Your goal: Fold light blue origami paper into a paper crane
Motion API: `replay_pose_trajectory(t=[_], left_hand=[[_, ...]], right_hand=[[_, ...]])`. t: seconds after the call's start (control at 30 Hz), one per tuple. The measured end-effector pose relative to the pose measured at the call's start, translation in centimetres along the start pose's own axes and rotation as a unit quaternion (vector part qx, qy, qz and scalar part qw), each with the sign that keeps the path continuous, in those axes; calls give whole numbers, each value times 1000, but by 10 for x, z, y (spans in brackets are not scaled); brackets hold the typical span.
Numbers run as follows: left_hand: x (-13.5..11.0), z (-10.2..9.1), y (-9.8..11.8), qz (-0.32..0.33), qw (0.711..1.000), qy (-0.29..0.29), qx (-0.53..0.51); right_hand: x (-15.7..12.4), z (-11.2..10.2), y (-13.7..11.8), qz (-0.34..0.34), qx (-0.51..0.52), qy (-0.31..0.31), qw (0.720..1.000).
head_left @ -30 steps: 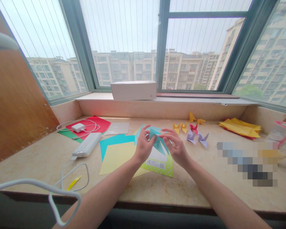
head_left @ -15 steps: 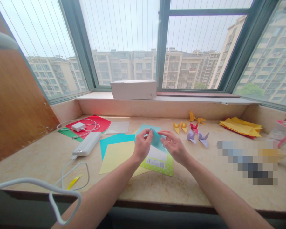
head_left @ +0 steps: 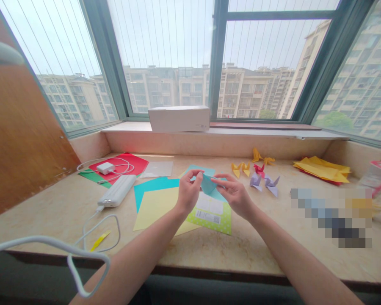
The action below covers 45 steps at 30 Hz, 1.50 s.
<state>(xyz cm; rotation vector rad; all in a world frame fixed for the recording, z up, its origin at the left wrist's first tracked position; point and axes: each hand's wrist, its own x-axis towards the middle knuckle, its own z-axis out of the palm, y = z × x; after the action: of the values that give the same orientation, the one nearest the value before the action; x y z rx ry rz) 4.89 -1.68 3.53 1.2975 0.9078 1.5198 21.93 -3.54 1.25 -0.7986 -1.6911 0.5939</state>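
Observation:
Both hands hold a partly folded teal paper piece [head_left: 211, 187] above the stone ledge. My left hand [head_left: 187, 194] pinches its left top edge with thumb and fingers. My right hand [head_left: 236, 195] grips its right side, fingers curled round it. Under the hands lie a pale yellow sheet [head_left: 155, 207], a teal sheet [head_left: 149, 188] and a green dotted paper pack with a white label [head_left: 212, 212]. Several small folded paper cranes [head_left: 257, 171] in yellow, red and lilac stand just right of the hands.
A white power bank [head_left: 117, 191] with a cable [head_left: 92, 226] and a white charger [head_left: 105, 168] on red and green sheets lie at left. A white box [head_left: 178, 118] sits on the window sill. Yellow sheets [head_left: 322, 168] are stacked at right.
The teal piece has been lowered and folded flatter between the hands. Both hands have dropped slightly and shifted a little to the right.

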Motion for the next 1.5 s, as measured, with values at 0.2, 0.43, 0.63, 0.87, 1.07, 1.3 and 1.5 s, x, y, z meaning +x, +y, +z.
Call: replay_pose_trajectory(t=[0.2,0.43,0.63,0.87,1.07,1.3,1.5], left_hand=[[1,0,2,-5,1000,6,-28],[0,0,4,-4,1000,9,-29],[-2,0,4,10,1000,-8,-7],[-3,2,5,2,999,5,-32],[-2,1,6,8,999,-1,-37],[-3,2,6,2,998,-7,-59],[-2,1,9,-2,998,-13,-57]], right_hand=[[1,-4,-4,-28,-35,6,999],[1,-5,-5,-36,-42,6,998],[0,-6,-5,-71,-59,2,996],[-1,-6,-4,-96,-64,-11,993],[-1,-6,-3,-104,-59,-15,993],[-1,-6,-6,-103,-51,-11,993],[0,-7,-8,-98,-42,-11,994]])
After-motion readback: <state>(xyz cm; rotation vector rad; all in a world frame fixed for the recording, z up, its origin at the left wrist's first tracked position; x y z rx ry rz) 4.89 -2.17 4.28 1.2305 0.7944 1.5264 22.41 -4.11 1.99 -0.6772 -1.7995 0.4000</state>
